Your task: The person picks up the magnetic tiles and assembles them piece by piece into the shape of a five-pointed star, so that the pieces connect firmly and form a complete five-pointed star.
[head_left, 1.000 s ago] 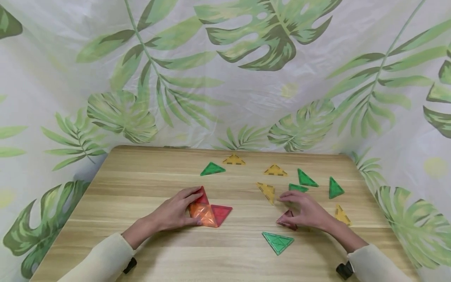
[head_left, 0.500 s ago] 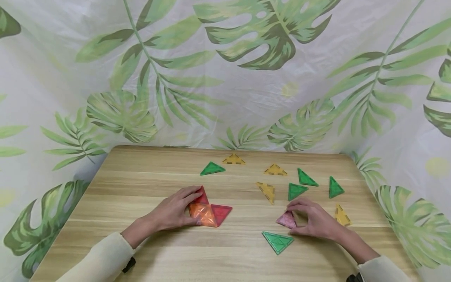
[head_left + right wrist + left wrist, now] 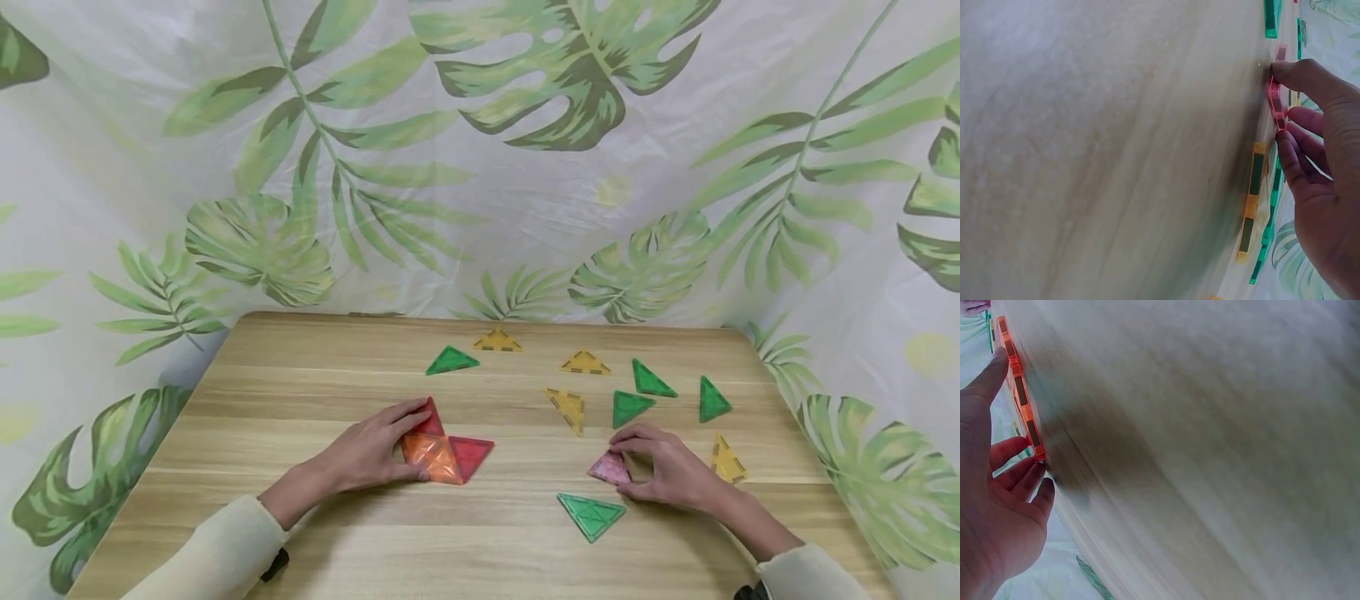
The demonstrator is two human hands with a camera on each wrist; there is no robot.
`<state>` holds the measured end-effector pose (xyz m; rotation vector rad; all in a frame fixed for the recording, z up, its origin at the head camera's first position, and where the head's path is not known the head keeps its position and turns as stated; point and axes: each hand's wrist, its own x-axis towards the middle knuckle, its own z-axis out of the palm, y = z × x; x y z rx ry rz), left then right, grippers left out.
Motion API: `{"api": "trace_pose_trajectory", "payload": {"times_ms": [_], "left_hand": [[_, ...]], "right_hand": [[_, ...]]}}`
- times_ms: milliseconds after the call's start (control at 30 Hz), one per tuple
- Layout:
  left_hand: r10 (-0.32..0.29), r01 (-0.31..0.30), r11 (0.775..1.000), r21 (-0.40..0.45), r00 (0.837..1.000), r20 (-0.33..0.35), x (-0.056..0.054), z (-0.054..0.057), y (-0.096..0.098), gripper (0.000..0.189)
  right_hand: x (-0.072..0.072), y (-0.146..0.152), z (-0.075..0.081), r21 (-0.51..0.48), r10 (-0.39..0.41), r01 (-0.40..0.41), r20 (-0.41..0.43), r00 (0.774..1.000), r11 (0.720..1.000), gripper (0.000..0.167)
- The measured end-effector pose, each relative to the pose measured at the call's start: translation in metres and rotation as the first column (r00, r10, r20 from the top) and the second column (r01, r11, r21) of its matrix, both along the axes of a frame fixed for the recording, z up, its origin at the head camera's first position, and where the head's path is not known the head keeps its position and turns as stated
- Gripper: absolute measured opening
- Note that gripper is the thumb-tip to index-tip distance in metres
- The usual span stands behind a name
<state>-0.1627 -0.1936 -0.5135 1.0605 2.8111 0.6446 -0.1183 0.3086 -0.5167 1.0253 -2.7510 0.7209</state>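
My left hand (image 3: 375, 446) grips a flat cluster of magnetic tiles from its left side, thumb at the lower edge of the orange tile (image 3: 438, 461) and fingertips on the upper red triangle tile (image 3: 431, 419). A second red triangle tile (image 3: 472, 457) adjoins the orange one on the right. In the left wrist view the orange tile (image 3: 1020, 390) shows edge-on between thumb and fingers. To the right, my right hand (image 3: 667, 468) pinches a pinkish-red triangle tile (image 3: 610, 468) between thumb and fingers, low over the table; the right wrist view shows this red tile (image 3: 1276, 103) edge-on.
A green triangle tile (image 3: 592, 515) lies just in front of the right hand. Behind it lie several green tiles (image 3: 632, 407) and yellow tiles (image 3: 567, 408); one yellow tile (image 3: 727, 460) is beside the right wrist. Leaf-print cloth (image 3: 525, 208) stands behind the wooden table (image 3: 337, 350).
The right hand has drawn back slightly to the right, and the pinkish-red tile it holds, earlier tilted, now lies flatter. The left hand and its cluster have stayed put.
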Motion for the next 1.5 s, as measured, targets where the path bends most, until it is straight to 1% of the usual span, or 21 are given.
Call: {"api": "trace_pose_trajectory", "payload": {"times_ms": [167, 300, 433, 600, 767, 867, 1033, 1167, 1300, 1500], "left_hand": [[-0.004, 0.004, 1.000, -0.001, 1.000, 0.018, 0.000, 0.001, 0.001, 0.092], [-0.005, 0.005, 1.000, 0.007, 1.000, 0.017, 0.000, 0.001, 0.001, 0.092], [-0.011, 0.011, 1.000, 0.020, 1.000, -0.001, 0.000, 0.001, 0.000, 0.092], [-0.019, 0.020, 0.999, 0.028, 1.000, -0.021, 0.000, -0.001, 0.000, 0.092], [-0.023, 0.024, 0.999, 0.026, 1.000, -0.011, 0.000, -0.002, 0.001, 0.093], [-0.021, 0.021, 0.999, 0.030, 1.000, -0.005, 0.001, -0.003, 0.001, 0.093], [-0.021, 0.022, 0.998, 0.059, 0.999, -0.028, 0.001, -0.005, 0.001, 0.093], [-0.015, 0.016, 0.998, 0.058, 1.000, -0.022, 0.001, -0.006, 0.001, 0.093], [-0.007, 0.008, 0.999, 0.047, 1.000, -0.011, 0.000, -0.003, 0.001, 0.093], [-0.021, 0.021, 0.998, 0.056, 1.000, -0.002, -0.001, -0.001, 0.001, 0.092]], "right_hand": [[-0.003, -0.007, 0.003, -0.014, 0.004, -0.004, 0.001, 1.000, 1.000, 0.047], [-0.010, -0.022, 0.008, -0.037, 0.032, -0.032, -0.012, 0.999, 0.999, 0.046], [-0.022, -0.041, 0.014, -0.041, 0.065, -0.066, -0.040, 0.997, 0.997, 0.046], [-0.038, -0.065, 0.018, -0.052, 0.115, -0.117, -0.041, 0.993, 0.992, 0.045], [-0.055, -0.086, 0.016, -0.078, 0.148, -0.149, -0.012, 0.989, 0.986, 0.045], [-0.064, -0.098, 0.015, -0.094, 0.154, -0.151, 0.026, 0.988, 0.984, 0.044], [-0.076, -0.119, 0.014, -0.101, 0.175, -0.166, 0.087, 0.981, 0.981, 0.043], [-0.083, -0.136, 0.013, -0.095, 0.200, -0.189, 0.118, 0.973, 0.977, 0.043], [-0.088, -0.151, 0.009, -0.084, 0.201, -0.190, 0.143, 0.969, 0.978, 0.044], [-0.094, -0.167, 0.004, -0.090, 0.202, -0.189, 0.168, 0.965, 0.978, 0.043]]}}
